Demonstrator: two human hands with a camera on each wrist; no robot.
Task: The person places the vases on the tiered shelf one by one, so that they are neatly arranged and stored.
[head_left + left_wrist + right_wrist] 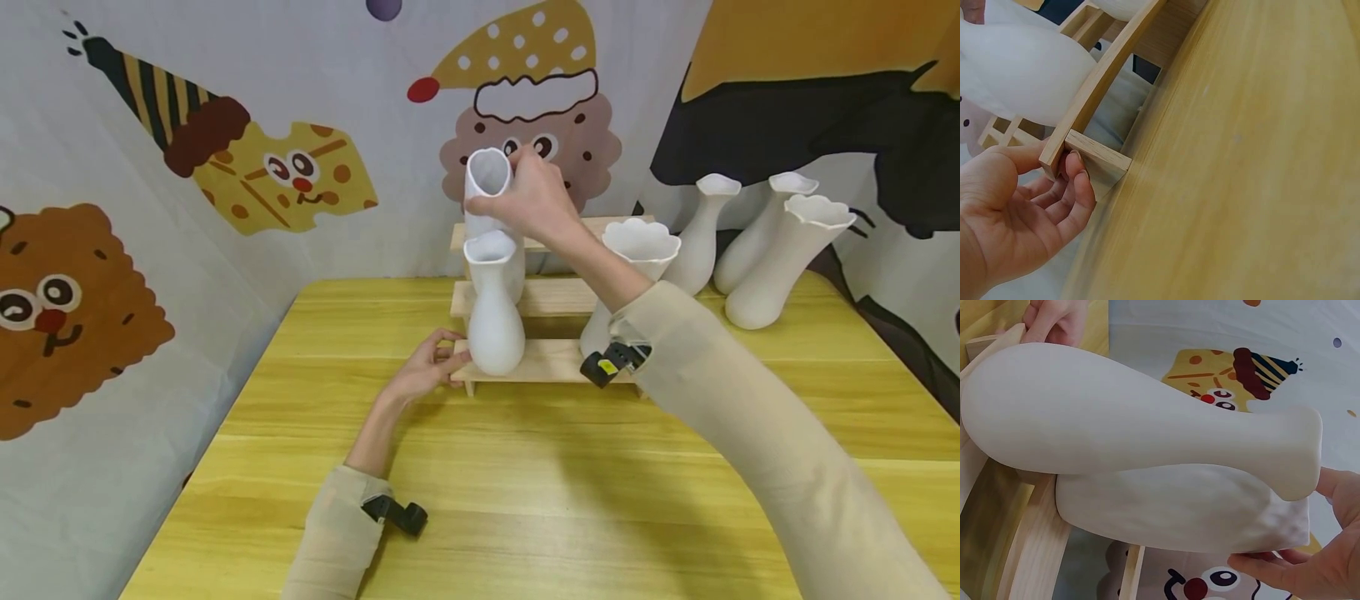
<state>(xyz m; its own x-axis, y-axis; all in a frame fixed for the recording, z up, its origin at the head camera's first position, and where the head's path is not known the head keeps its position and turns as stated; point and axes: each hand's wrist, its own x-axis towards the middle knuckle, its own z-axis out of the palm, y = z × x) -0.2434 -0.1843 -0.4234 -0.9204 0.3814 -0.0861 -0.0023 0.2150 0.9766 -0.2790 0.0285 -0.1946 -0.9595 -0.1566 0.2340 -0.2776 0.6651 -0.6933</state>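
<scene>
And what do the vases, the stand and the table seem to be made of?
Vases: probably ceramic, smooth and satin-white with soft shading; plastic can't be ruled out by look alone.
Stand: pale wood, apparently unvarnished, with fine grain showing on its boards.
Table: yellow wood-look top with long grain streaks and a slight sheen; solid wood or laminate, I can't tell.

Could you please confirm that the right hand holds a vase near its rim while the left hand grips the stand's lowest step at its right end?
Not quite: the head view shows the left hand gripping the lowest step at its left end. The right hand does hold the vase near its rim.
</scene>
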